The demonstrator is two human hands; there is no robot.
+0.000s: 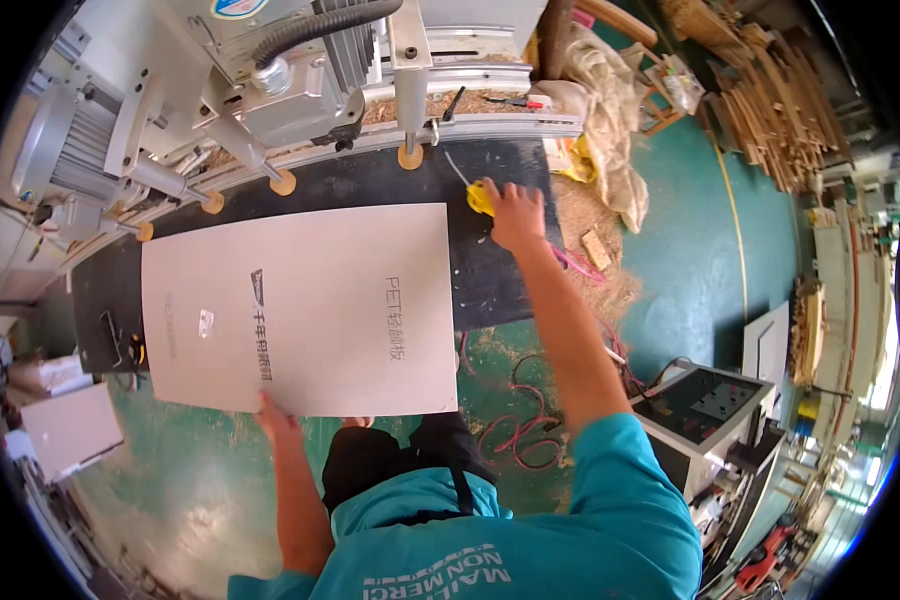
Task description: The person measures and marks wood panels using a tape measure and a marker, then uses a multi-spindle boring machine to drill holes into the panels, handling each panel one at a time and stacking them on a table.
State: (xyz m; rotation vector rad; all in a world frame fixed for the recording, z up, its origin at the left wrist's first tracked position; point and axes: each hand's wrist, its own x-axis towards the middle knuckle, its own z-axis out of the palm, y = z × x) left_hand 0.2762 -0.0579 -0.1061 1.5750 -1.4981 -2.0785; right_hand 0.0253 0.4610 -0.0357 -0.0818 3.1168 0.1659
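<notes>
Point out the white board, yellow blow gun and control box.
White board (320, 310): head view, middle of its upper face.
Yellow blow gun (477, 200): head view, on its yellow body.
Control box (703, 403): head view, on its dark top panel.

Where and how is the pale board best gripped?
Probably grip the pale board by its long near edge, from the near side, pinching above and below: it lies flat and overhangs the black table there. The left hand touches that edge.

Shirt (570, 540): teal fabric is worn.
Lettering (448, 570): printed in white across the shirt.
Sleeves (618, 455): teal, cut short.
Strap (462, 492): black, narrow, hung down.
Legwear (355, 458): black is worn.
Left hand (279, 420), right hand (518, 217): both seen bare.
</notes>
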